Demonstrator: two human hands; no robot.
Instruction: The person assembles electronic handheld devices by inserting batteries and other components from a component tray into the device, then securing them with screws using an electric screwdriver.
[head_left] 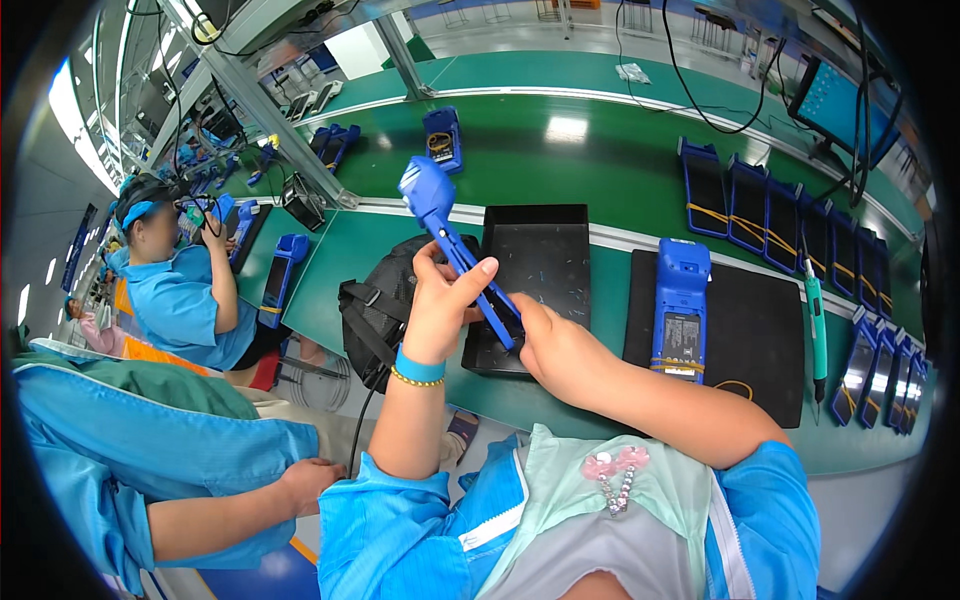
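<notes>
My left hand is closed round the middle of a blue handheld terminal, held tilted on edge over a black tray. The terminal's bulky head points up and away to the left. At its lower end, my right hand is closed against the casing, its fingertips partly hidden. Small bits lie on the tray's bottom. On a black mat to the right rests another blue terminal, back side up, with a yellow rubber band round its lower end.
A teal electric screwdriver lies at the mat's right edge. Rows of banded blue terminals fill the right side. A black bag sits left of the tray. One co-worker sits at left; another person's arm is close by.
</notes>
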